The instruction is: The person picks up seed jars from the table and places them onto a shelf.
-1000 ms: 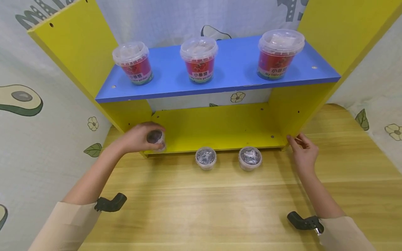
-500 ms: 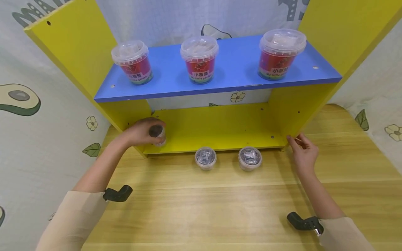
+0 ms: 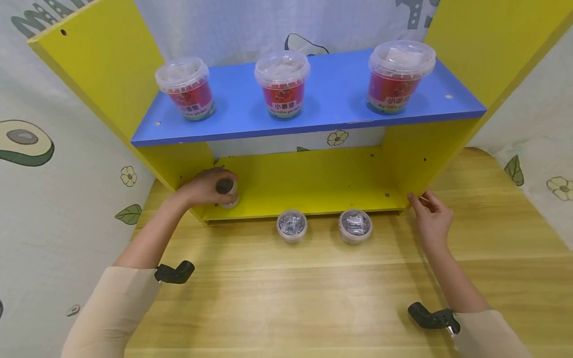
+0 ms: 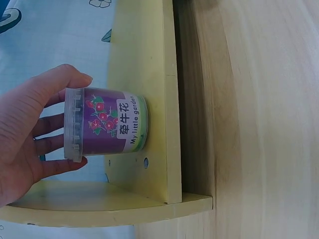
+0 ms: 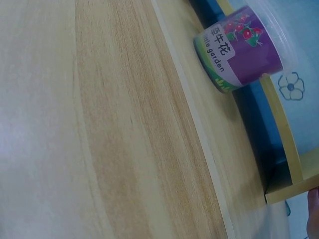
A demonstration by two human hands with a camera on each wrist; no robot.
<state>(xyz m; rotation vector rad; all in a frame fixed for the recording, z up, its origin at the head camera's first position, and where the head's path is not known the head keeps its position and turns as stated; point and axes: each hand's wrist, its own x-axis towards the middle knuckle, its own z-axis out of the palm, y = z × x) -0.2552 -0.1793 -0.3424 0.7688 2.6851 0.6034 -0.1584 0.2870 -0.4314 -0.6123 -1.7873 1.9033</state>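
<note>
Nearest: left sleeve [image 3: 112, 308] and right sleeve [image 3: 490, 330], with a black mount [image 3: 174, 272] at each cuff. Then bare wood table [image 3: 286, 288].

On table, just in front of lower shelf [image 3: 309, 179]: middle cup [image 3: 292, 226] and right cup [image 3: 355, 226], upright, lidded, apart, untouched. Purple label on one of them in right wrist view; can't tell which.

In right hand [image 3: 434, 219]: front edge of right panel [image 3: 405, 154], pinched between thumb and fingers. Fingers partly hidden.

In left hand [image 4: 37, 117]: cup [image 4: 107, 122], purple label, gripped round the lid by thumb and fingers. About upright, at left end of lower shelf, near left panel [image 3: 107, 54]. Base down on board or just above: can't tell.

Could tip if let go before resting flat, or if caught by a finger on release. Could drop if lid pops, being held there and not by the body. Tight corner, so possible knock against left panel.

Farther up: blue upper shelf [image 3: 335, 89] with left tub [image 3: 185, 89], middle tub [image 3: 283, 87] and right tub [image 3: 400, 79], red labels, lidded, upright, well apart. Could rattle or shift if right panel gets shoved.

Farthest: printed cloth [image 3: 224, 25].
</note>
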